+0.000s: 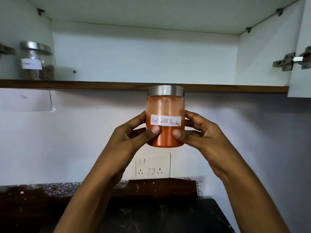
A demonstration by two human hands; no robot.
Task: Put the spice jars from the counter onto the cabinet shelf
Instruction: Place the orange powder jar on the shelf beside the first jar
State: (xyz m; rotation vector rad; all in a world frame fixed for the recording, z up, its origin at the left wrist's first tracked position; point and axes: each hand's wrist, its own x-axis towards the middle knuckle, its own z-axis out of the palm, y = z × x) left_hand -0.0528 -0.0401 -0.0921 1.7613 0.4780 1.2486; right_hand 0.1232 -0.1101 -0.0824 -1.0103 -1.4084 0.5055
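White cabinet walls and a pale kitchen wall filled the view, with the cabinet shelf [218, 88] running across as a dark wooden edge and a dark counter [42, 207] low and near. Both hands held one spice jar: the left hand [133, 132] and the right hand [200, 132] wrapped its lower sides, thumbs pressed on the front under the label reading "Red chilli Powder". That red chilli jar [165, 105] stood upright in the air, its steel lid just level with the shelf edge, so it was not yet set down. One brown-spice jar [36, 61] already sat on the shelf at the far left, suggesting the task was partly done. Its label was too blurred to read. How many jars remained on the counter could not be told, since the arms and frame edge hid much of it.
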